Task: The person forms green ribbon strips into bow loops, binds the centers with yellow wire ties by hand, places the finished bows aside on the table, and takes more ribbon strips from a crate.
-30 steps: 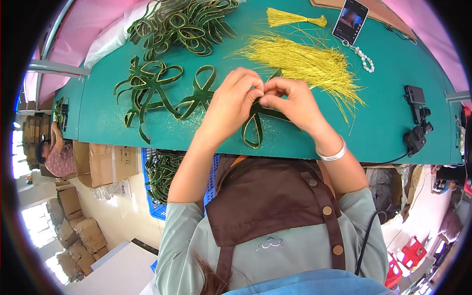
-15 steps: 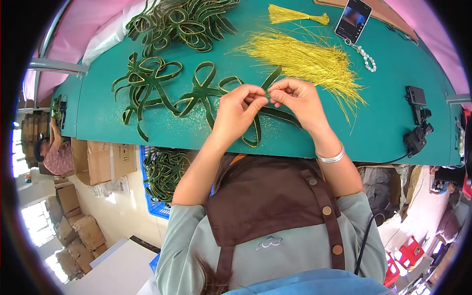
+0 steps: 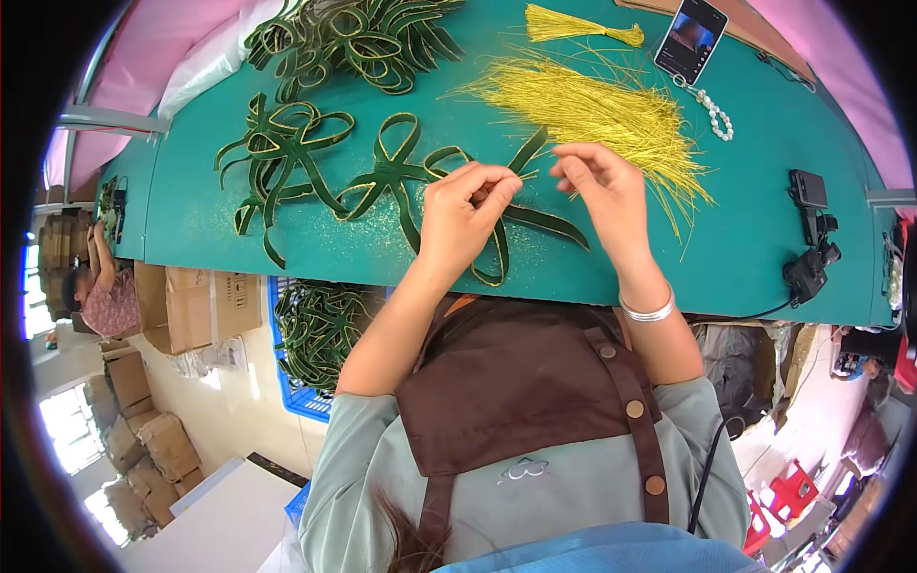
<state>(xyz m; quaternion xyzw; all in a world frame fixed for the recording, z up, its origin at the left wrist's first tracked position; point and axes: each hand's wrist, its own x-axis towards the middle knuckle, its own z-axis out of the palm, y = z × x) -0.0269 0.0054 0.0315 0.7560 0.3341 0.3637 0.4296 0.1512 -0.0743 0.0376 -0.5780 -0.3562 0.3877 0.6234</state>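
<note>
My left hand [image 3: 465, 210] is closed in a pinch on the middle of a green ribbon bow [image 3: 546, 222] with gold edges. Its loops and tails spread out around my fingers, and short gold wire ends [image 3: 528, 176] stick out past my fingertips. The bow's centre is hidden behind the hand. Just to the right, my right hand [image 3: 604, 191] is lifted off the bow, its fingers loosely bent and apart, near the pile of gold wire strips [image 3: 592, 105]. Another green bow [image 3: 390, 175] lies left of my left hand, with more looped bows [image 3: 287, 153] beyond it.
A heap of green bows [image 3: 358, 43] lies at the back left of the green table [image 3: 745, 220]. A tied gold bundle [image 3: 583, 26], a phone [image 3: 690, 40] and black devices [image 3: 808, 239] are rightward. A blue basket [image 3: 304, 396] holds bows below. Another person [image 3: 107, 291] works far left.
My right hand has come away from the bow, moving right and opening its fingers. My left hand keeps its pinch in about the same place, and gold wire ends now show there.
</note>
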